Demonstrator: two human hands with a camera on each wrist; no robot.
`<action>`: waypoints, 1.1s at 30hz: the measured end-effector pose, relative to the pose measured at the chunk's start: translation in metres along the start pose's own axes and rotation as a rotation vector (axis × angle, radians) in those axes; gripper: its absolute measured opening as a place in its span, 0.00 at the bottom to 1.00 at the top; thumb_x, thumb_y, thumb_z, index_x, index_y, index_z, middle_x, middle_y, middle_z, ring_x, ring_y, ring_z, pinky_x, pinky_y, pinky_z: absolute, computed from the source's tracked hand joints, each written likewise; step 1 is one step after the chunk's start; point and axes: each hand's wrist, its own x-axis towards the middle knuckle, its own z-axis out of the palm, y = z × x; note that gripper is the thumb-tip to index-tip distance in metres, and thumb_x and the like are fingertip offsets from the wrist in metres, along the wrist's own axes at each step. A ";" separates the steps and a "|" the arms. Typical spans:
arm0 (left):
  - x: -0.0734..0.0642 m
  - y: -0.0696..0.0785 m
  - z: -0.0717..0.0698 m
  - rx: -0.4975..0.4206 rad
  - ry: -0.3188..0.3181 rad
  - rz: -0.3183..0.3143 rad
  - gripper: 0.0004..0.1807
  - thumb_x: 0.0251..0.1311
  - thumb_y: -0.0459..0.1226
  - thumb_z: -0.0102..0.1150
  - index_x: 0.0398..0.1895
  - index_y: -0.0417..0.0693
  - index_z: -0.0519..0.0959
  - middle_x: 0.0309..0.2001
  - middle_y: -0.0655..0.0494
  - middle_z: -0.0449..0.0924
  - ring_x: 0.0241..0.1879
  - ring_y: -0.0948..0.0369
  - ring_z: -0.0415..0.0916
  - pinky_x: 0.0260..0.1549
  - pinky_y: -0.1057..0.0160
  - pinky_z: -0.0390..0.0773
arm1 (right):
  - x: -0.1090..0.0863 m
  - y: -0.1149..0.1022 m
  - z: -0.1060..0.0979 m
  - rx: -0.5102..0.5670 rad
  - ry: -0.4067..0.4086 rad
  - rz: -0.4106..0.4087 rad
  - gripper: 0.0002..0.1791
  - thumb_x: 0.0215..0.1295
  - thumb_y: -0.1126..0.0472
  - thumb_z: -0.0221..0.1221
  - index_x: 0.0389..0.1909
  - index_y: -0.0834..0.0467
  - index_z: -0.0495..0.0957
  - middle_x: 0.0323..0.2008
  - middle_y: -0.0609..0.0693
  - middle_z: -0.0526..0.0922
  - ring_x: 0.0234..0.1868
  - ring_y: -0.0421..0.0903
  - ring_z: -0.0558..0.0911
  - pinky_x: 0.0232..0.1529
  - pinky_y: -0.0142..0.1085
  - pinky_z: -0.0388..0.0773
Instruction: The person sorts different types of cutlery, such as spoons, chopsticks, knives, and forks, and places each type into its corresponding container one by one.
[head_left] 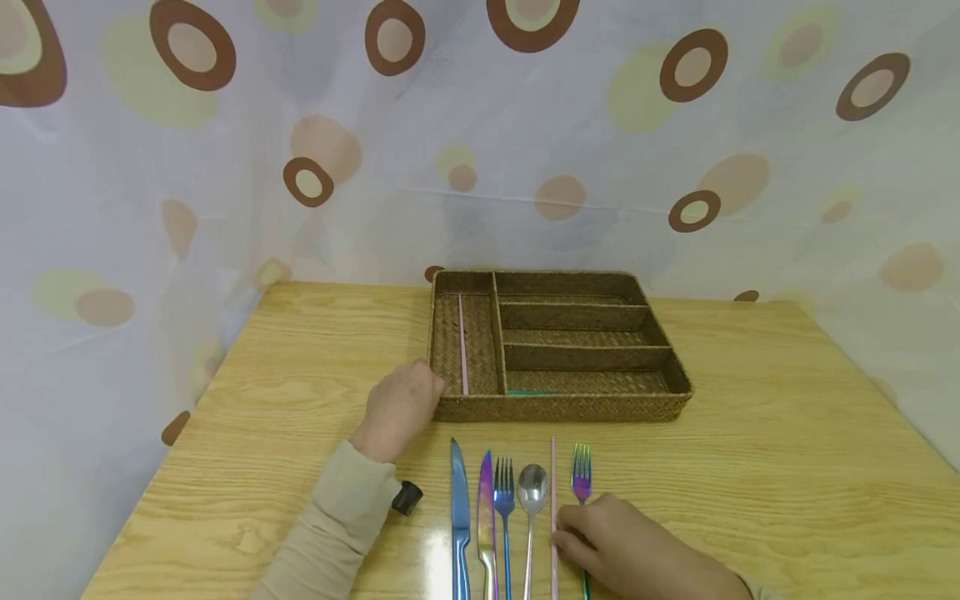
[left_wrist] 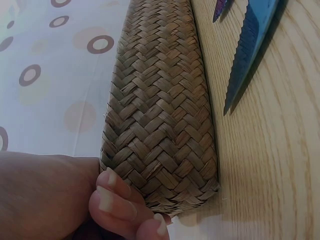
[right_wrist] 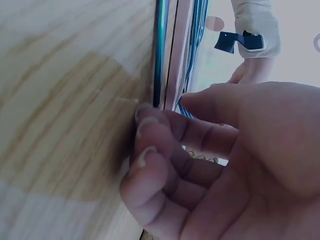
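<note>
My left hand [head_left: 401, 408] grips the front left corner of a brown woven cutlery tray [head_left: 562, 408]; in the left wrist view, its fingertips [left_wrist: 112, 200] curl against the tray's woven wall. Lower in the head view, my right hand [head_left: 637, 542] pinches a pink chopstick [head_left: 553, 475] between thumb and fingers. Under that hand lies a rainbow fork [head_left: 581, 475], its handle partly covered. To the chopstick's left lie a silver spoon [head_left: 533, 487], a blue fork [head_left: 504, 487], a rainbow knife [head_left: 486, 508] and a blue knife [head_left: 460, 500], roughly parallel.
Another pink chopstick [head_left: 462, 350] lies in the tray's long left compartment. Something green [head_left: 528, 392] shows low in the front right compartment. Behind the wooden table [head_left: 765, 400] hangs a patterned curtain [head_left: 495, 225]. A black strap piece [head_left: 407, 497] sticks out beside the left sleeve.
</note>
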 end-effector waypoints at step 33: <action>0.001 0.000 0.001 0.039 0.002 -0.001 0.24 0.74 0.38 0.49 0.14 0.49 0.63 0.15 0.58 0.56 0.15 0.63 0.53 0.10 0.67 0.58 | -0.015 0.006 0.004 -0.287 0.252 -0.013 0.17 0.53 0.69 0.61 0.19 0.46 0.66 0.15 0.33 0.62 0.18 0.28 0.58 0.18 0.25 0.61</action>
